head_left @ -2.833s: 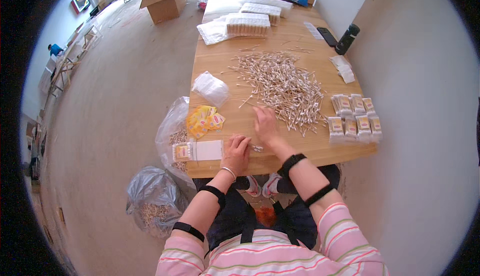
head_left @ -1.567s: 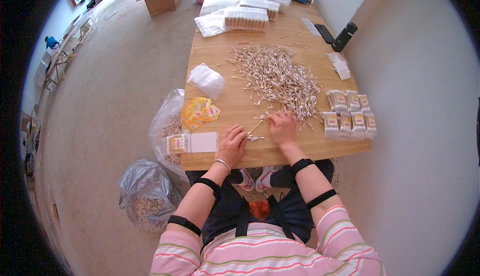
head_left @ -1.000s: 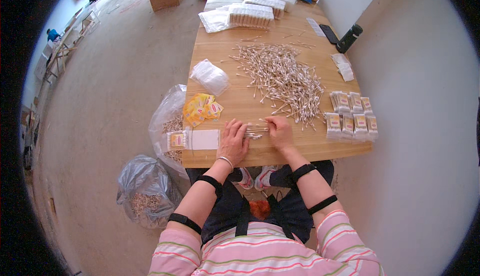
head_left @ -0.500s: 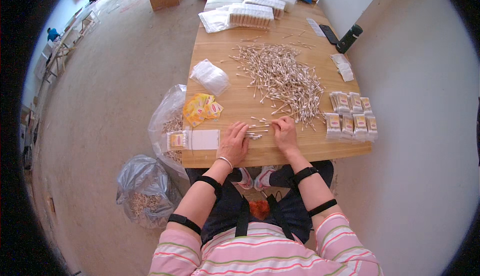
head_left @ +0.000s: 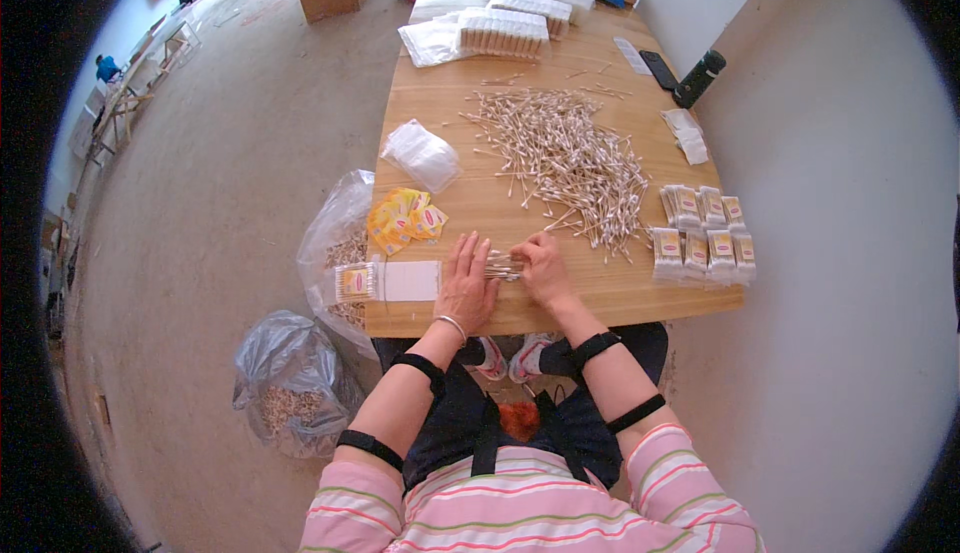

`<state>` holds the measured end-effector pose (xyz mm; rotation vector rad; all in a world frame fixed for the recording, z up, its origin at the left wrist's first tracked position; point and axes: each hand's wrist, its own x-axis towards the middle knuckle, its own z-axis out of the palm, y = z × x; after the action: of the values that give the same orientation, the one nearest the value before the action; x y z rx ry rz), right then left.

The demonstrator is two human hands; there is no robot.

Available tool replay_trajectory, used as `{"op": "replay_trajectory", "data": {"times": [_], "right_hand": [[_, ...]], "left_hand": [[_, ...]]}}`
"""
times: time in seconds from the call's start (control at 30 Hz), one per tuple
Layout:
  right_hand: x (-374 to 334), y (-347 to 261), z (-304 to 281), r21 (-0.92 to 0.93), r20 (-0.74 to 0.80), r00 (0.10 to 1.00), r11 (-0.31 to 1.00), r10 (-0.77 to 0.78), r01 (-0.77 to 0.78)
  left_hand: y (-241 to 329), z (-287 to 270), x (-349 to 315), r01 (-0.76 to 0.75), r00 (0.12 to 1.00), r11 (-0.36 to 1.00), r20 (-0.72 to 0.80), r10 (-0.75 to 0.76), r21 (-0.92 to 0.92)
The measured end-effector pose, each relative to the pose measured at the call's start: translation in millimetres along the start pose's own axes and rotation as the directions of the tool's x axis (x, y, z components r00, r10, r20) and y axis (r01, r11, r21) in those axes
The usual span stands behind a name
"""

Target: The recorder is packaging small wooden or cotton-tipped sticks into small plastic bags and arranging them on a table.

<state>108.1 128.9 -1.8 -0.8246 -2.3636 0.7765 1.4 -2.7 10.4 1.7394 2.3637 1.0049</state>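
A small row of cotton swabs (head_left: 503, 266) lies on the wooden table in front of me, between my two hands. My left hand (head_left: 466, 285) rests flat at the left end of the row, its fingers stretched out and partly covering the swabs. At the right end, the fingers of my right hand (head_left: 541, 269) are bent together on the swab tips. Left of my left hand is a white card or flat packet (head_left: 412, 281), and beside it a clear pack of swabs with a yellow label (head_left: 355, 282). A large loose heap of cotton swabs (head_left: 570, 158) spreads beyond my hands.
Yellow label cards (head_left: 403, 220) and clear bags (head_left: 420, 155) lie at the table's left edge. Filled swab packs (head_left: 703, 235) stand at the right, near the wall. Farther off are bundled packs (head_left: 503, 33) and a dark bottle (head_left: 699, 79). Plastic sacks (head_left: 295, 383) stand on the floor.
My right hand has moved left, toward my left hand, and the loose swabs between them are now gathered closer together. My left hand has hardly moved.
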Motion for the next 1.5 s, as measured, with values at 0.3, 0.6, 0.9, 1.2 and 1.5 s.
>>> {"op": "replay_trajectory", "data": {"times": [0.3, 0.6, 0.9, 1.2, 1.5], "right_hand": [[-10.8, 0.8, 11.1, 0.282, -0.228, 0.942, 0.943, 0.247, -0.179], [-9.6, -29.3, 30.8, 0.319, -0.146, 0.975, 0.941, 0.166, -0.112], [-22.0, -23.3, 15.6, 0.025, 0.083, 0.983, 0.986, -0.165, 0.163], [-29.8, -28.4, 20.4, -0.320, 0.092, 0.985, 0.933, -0.146, 0.168], [-20.5, -37.5, 21.8, -0.518, 0.262, 0.960, 0.824, -0.101, 0.228]], "left_hand": [[-1.5, -0.3, 1.7, 0.024, 0.998, 0.999, 0.051, -0.022, -0.036], [-12.5, 5.9, -2.6, 0.035, 0.999, 0.983, 0.015, -0.033, -0.183], [-11.8, 2.2, 1.1, 0.039, 0.991, 0.959, -0.112, -0.073, -0.281], [-17.9, 6.5, -2.3, 0.137, 0.977, 0.902, -0.094, -0.192, -0.410], [-28.5, 19.3, -0.5, 0.105, 0.908, 0.817, -0.281, -0.311, -0.568]]}}
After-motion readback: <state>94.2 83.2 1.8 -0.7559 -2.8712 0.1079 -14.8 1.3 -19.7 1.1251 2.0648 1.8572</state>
